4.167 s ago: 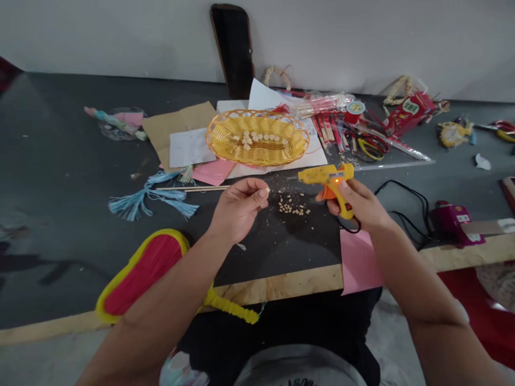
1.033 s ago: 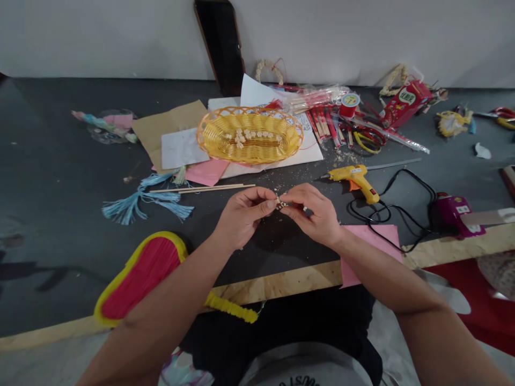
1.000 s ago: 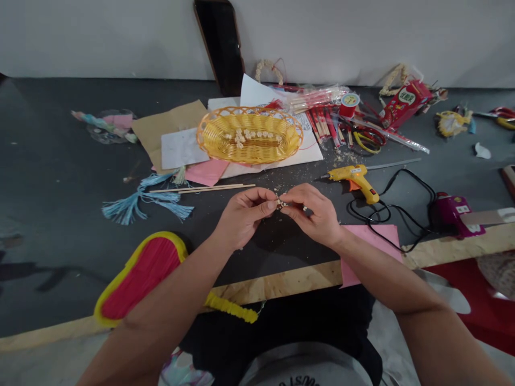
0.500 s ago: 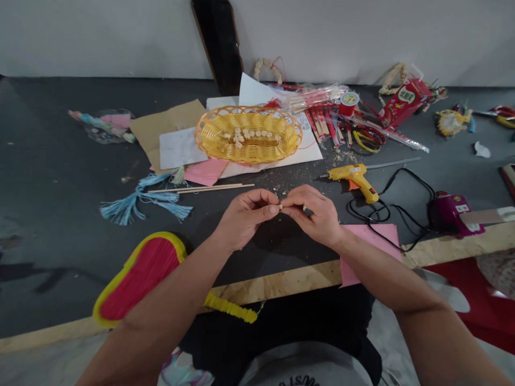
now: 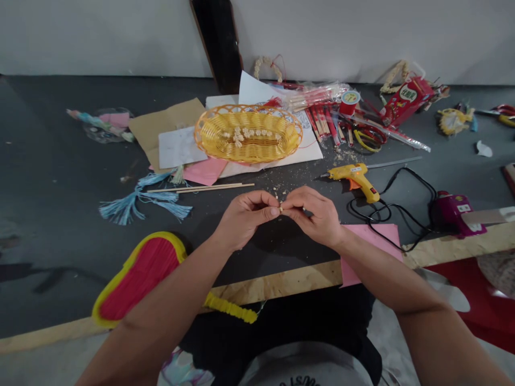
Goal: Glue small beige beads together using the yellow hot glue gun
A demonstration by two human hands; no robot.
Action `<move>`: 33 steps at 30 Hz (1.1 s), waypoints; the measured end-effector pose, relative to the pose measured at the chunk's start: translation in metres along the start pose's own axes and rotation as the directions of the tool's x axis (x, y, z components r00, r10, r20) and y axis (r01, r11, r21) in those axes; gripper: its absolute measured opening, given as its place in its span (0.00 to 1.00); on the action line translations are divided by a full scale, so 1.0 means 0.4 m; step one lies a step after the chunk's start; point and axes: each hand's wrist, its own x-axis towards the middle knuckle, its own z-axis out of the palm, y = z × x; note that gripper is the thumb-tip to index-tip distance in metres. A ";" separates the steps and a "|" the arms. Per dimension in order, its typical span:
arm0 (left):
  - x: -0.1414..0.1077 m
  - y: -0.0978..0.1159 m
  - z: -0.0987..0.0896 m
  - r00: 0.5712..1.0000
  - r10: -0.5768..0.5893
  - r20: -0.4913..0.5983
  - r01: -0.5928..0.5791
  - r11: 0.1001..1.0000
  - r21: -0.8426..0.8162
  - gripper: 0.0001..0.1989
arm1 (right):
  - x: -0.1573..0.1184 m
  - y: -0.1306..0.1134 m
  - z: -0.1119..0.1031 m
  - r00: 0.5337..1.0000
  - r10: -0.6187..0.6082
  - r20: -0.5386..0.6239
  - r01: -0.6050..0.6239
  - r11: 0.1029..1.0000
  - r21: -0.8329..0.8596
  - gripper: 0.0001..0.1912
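Note:
My left hand [image 5: 251, 217] and my right hand [image 5: 314, 214] meet fingertip to fingertip over the dark table. Between their pinched thumbs and forefingers is a tiny pale beige piece [image 5: 280, 208], mostly covered by the fingers. Small pale crumbs [image 5: 284, 192] lie just beyond the fingertips. Farther back, a yellow woven basket [image 5: 249, 153] holds a row of small cream-coloured pieces [image 5: 257, 133]. A yellow glue gun [image 5: 354, 174] lies to the right of my right hand. Two thin wooden sticks [image 5: 213, 187] rest left of my left hand.
Blue tassels [image 5: 129, 206] and a red-and-yellow padded shape [image 5: 142, 273] lie left. On the right are a black cable [image 5: 390, 206], pink paper [image 5: 370, 236] and a purple device [image 5: 454, 214]. Red-handled sticks [image 5: 322, 120], scissors [image 5: 368, 140] and a phone [image 5: 219, 43] are at the back.
Both hands stay nearly in place; the fingers have shifted slightly around the tiny piece, and a pale bit seen by the right fingers is no longer visible.

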 end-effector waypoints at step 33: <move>-0.001 0.009 0.015 0.989 0.133 -0.061 -0.118 0.973 0.199 0.14 | 0.003 0.006 -0.004 0.951 0.281 0.127 -0.299 0.942 0.151 0.09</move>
